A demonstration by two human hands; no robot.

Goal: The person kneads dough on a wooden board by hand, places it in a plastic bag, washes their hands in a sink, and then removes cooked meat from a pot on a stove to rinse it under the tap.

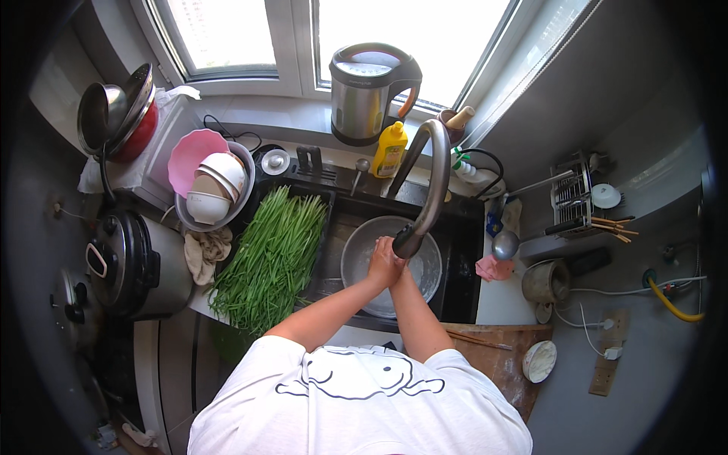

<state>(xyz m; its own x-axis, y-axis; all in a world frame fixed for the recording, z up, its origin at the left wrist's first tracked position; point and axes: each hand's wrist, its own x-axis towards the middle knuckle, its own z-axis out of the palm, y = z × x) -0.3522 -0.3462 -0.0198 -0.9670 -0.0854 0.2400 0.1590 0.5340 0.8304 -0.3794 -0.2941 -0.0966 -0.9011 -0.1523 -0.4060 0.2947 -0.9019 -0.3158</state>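
Note:
My left hand [382, 266] and my right hand [401, 264] are pressed together just below the outlet of a dark metal gooseneck faucet [438, 165]. The left covers much of the right, and the faucet head hides some fingers. No held object shows between them. Beneath is a round basin [424, 284], greyish and translucent, standing inside the black sink [463, 273]. A large heap of long green garlic chives [273, 261] lies to the left of the basin, spread over the sink's left side and the counter edge.
A yellow detergent bottle [390, 151] and a soymilk maker [367, 94] stand behind the sink. Stacked bowls [210, 199] and a pressure cooker [165, 267] are at left. At right are a wooden board [483, 352], a bowl of white powder [539, 362] and a utensil rack [571, 196].

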